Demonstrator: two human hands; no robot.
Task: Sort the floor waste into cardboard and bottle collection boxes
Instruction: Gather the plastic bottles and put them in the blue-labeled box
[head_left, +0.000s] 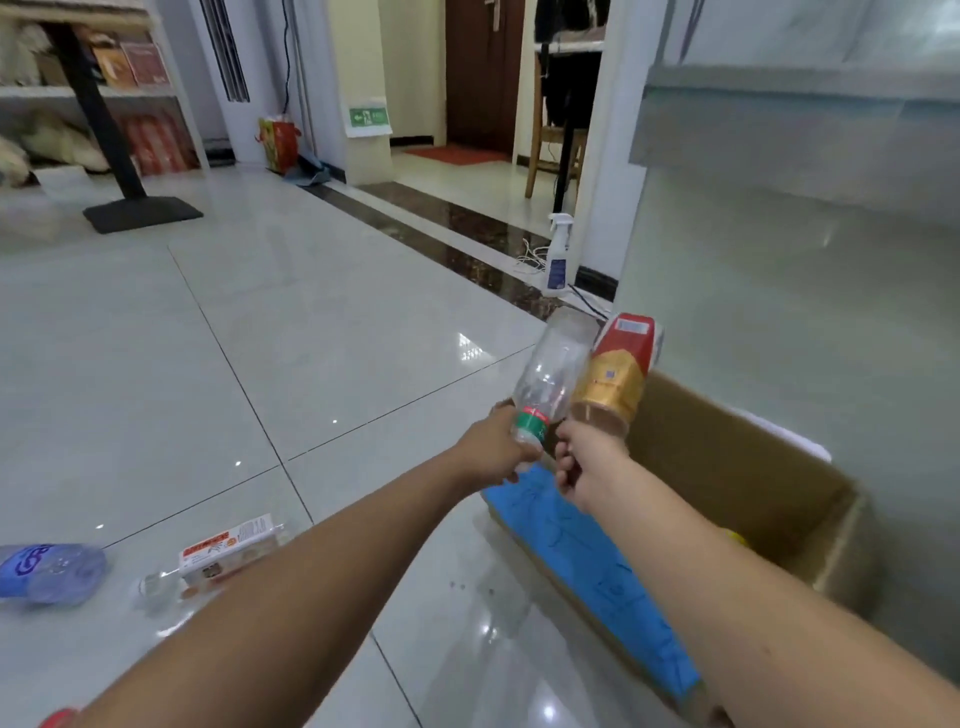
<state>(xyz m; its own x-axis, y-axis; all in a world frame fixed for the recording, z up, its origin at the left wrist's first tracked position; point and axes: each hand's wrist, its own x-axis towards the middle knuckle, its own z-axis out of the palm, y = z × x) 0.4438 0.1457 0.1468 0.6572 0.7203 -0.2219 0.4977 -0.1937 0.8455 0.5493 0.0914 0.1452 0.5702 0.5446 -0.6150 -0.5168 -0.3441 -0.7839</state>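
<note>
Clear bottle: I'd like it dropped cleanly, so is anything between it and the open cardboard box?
Nothing visible does. The left hand holds the clear bottle at the far end of the cardboard box; the gold-labelled bottle in the right hand is beside it.

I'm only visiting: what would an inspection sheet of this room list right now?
Surface: glossy pale tiled floor, reflective.
Job's things: clear plastic bottle with green-red label and brown bottle with gold label, raised near an open cardboard box with blue side.
Clutter: crushed blue-labelled bottle and white-orange carton on the floor.
Hands: left hand grips the clear bottle's neck end; right hand grips the brown one's.
Cables: white cords beside a white spray bottle.
Surroundings: wooden chair, black table base.
</note>
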